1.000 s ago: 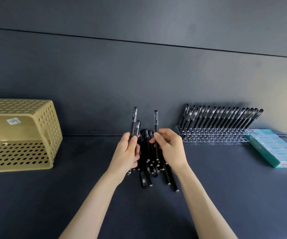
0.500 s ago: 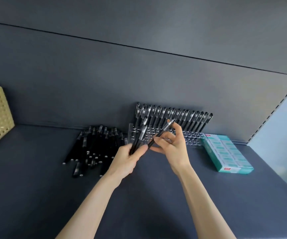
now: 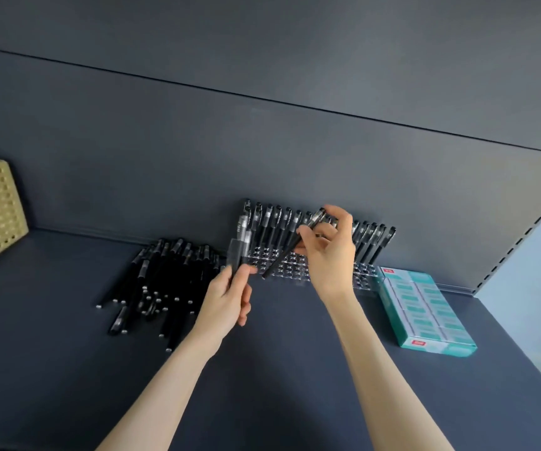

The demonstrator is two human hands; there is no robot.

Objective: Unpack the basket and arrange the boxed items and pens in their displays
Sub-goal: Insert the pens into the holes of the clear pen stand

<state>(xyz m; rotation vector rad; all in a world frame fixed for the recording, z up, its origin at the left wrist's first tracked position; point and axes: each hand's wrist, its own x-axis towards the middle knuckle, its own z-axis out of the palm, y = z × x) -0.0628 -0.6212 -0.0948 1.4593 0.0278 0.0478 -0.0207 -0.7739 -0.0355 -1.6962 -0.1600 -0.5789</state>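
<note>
Pinching one black pen, tilted, tip just above the clear pen rack, the right hand curls round it; left hand grips spare pens beside rack. Risk: slanted tip misses hole, or knuckles knock racked pens w/ hand so close.

We face a dark grey back wall built of flat panels. A thin seam divides the upper panel from the lower. Below, a dark matte shelf meets the wall. At the right, we see a slotted upright with a pale blue-white surface beyond it. Soft light leaves a faint sheen on the upper panel.
</note>
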